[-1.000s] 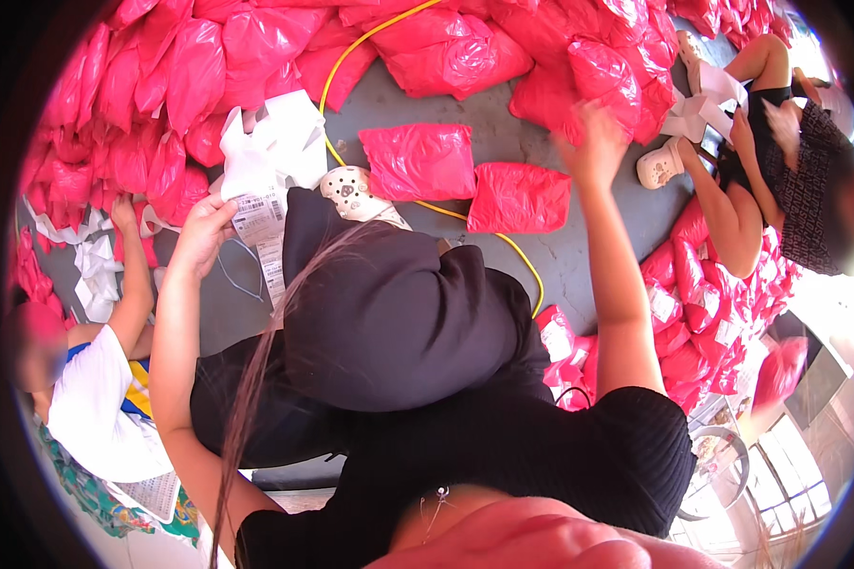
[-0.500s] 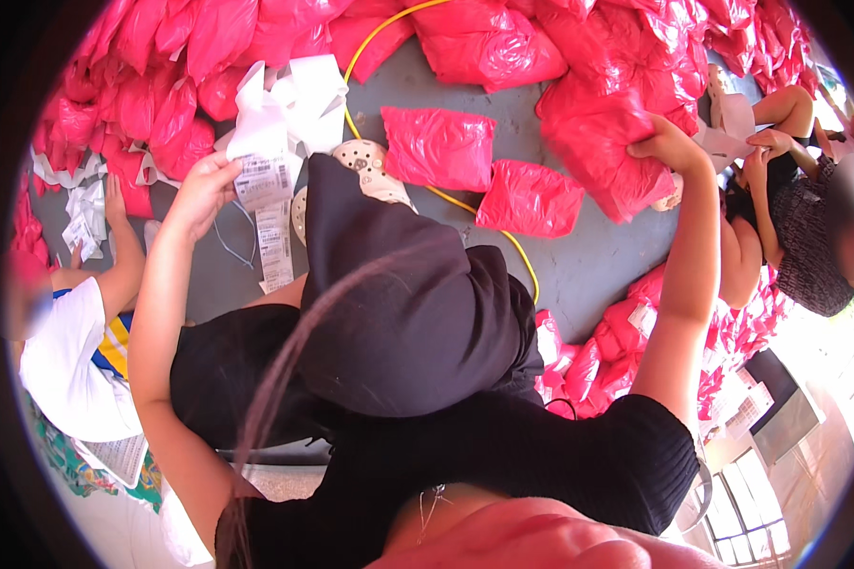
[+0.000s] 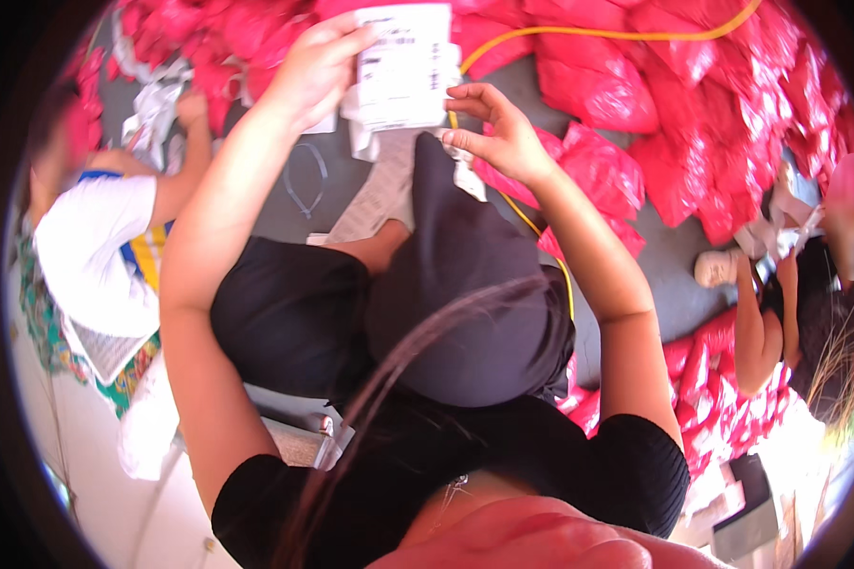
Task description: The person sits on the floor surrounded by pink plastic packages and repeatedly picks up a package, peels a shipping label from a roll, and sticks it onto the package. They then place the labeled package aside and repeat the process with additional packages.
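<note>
Near the top middle, my left hand (image 3: 318,81) is closed on a white printed label (image 3: 403,81), thumb over its upper left corner. The label is roughly square and faces up, with more white paper behind it. My right hand (image 3: 503,137) is at the label's right edge, fingers and thumb apart with no bag in them; whether a fingertip touches the paper I cannot tell. Below the label, a strip of printed labels (image 3: 375,194) trails down beside my leg. Pink plastic bags (image 3: 603,171) lie on the floor just beyond my right wrist.
Piles of pink bags (image 3: 712,123) line the back and right. A yellow cable (image 3: 626,34) crosses the floor, and a pale loop of strap (image 3: 306,180) lies on the left. One person (image 3: 100,228) sits at the left, another (image 3: 807,294) at the right, holding paper.
My right hand has let go of a pink bag on the right pile and come in to the label. My left hand has moved up and right with the label. The view has shifted.
</note>
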Motion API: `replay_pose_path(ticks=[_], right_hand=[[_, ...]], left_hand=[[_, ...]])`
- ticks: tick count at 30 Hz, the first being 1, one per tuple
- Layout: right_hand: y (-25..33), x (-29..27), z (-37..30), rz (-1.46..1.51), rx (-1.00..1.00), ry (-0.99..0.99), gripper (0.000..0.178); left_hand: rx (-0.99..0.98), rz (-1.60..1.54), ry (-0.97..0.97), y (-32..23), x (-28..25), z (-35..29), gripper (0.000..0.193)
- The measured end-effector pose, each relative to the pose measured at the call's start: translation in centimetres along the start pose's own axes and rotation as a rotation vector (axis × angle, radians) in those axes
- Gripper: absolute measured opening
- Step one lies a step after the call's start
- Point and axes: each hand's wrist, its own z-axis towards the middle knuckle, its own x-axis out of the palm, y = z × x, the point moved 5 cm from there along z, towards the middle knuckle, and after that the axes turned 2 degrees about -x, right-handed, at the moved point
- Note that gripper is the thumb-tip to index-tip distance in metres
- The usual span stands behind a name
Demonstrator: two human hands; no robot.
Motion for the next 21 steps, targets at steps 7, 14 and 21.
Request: replay_pose_path(ticks=[7, 14, 21], right_hand=[[1.6, 3.0, 5.5, 0.442, 0.164, -0.239, 0.045], [2.8, 2.8, 6.0, -0.305, 0.081, -0.142, 0.053], [8.6, 5.2, 5.8, -1.032, -0.511, -0.107, 0.016]], left_hand=[[0.055, 0.05, 0.07, -0.2, -1.4, -2.4, 0.043], [0.079, 0.707, -0.096, 2.1, -1.5, -3.7, 0.025], [-0.025, 0.946, -0.039, 2.9, -0.4, -4.9, 0.021]])
